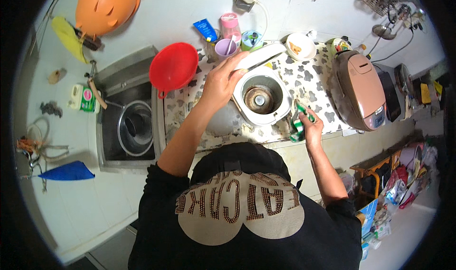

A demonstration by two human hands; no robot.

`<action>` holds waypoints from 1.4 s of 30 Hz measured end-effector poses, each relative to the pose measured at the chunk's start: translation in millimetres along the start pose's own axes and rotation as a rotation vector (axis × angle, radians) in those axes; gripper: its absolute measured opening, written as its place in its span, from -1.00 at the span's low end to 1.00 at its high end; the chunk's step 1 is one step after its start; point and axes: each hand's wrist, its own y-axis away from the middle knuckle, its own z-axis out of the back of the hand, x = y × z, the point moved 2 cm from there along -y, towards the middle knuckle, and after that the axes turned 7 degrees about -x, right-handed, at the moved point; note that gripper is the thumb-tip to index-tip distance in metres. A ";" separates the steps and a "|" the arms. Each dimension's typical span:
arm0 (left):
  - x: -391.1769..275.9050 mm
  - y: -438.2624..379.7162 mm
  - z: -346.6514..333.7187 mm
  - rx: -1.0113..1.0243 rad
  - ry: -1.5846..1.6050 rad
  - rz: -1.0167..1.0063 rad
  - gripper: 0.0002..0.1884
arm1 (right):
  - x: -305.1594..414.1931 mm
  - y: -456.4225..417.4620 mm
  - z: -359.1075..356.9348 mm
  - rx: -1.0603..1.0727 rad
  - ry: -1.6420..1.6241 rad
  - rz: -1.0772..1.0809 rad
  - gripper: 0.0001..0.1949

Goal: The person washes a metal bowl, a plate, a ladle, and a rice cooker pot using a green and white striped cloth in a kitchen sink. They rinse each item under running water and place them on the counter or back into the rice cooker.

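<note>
A small white rice cooker [285, 108] stands on the counter in front of me with its lid [265, 56] raised. Its inner pot is out, and the metal heating plate [259, 98] inside shows brown stains. My left hand [226, 79] grips the edge of the raised lid. To the right of the cooker, my right hand [311, 126] holds a green and white cloth [297, 129] near the counter's front edge. The cloth is bunched and partly covered by the fingers.
A red plastic basin [172, 66] lies left of the cooker, beside a metal sink [101, 134] holding a round bowl [123, 142]. Behind are a purple cup [225, 48] and a white bowl with food [309, 49]. A larger pinkish-brown rice cooker [361, 85] stands at the right.
</note>
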 end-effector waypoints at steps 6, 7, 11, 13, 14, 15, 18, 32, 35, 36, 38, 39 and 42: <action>4.1 -2.1 1.4 0.038 0.065 0.079 -0.62 | 53.3 -9.5 -61.5 -0.006 -0.167 0.170 -0.80; 3.9 -1.9 1.8 0.043 0.068 0.093 -0.62 | 60.9 -9.7 -74.7 0.022 -0.230 0.147 -0.81; 5.8 -5.7 3.3 0.077 0.096 0.099 -0.61 | 55.8 -38.6 -124.0 -0.181 -0.122 0.579 -0.85; 11.6 -6.4 6.0 0.091 0.097 0.108 -0.61 | 63.5 -45.6 -138.0 -0.234 -0.091 0.654 -0.82; 9.5 -8.8 5.9 0.096 0.094 0.096 -0.61 | 54.9 -57.8 -147.6 -0.283 -0.075 0.707 -0.81; 10.3 -7.8 8.0 0.096 0.090 0.092 -0.61 | 46.9 -64.5 -158.0 -0.287 -0.003 0.715 -0.81; 10.0 -12.3 4.6 0.114 0.074 0.095 -0.61 | 32.3 -65.2 -167.7 -0.312 0.129 0.697 -0.78; 2.4 -12.5 7.8 0.140 -0.052 0.069 -0.59 | 67.5 -46.9 -172.7 -0.231 -0.509 0.330 -0.87; 1.1 -13.6 5.5 0.117 -0.062 0.108 -0.59 | 87.0 -24.1 -173.6 -0.217 -0.460 0.370 -0.88; 1.3 -15.4 4.8 0.104 -0.038 0.132 -0.59 | 89.0 -18.6 -178.5 -0.194 -0.389 0.425 -0.88; 1.7 -14.8 4.9 0.123 -0.013 0.147 -0.58 | 80.1 -7.6 -187.0 -0.236 -0.203 0.709 -0.86; 1.2 -17.0 7.0 0.123 -0.006 0.150 -0.58 | 72.7 -0.5 -192.2 -0.156 -0.187 0.674 -0.84; -3.3 -18.9 9.4 0.130 -0.141 0.118 -0.58 | 45.4 -3.3 -197.1 -0.128 -0.076 0.687 -0.83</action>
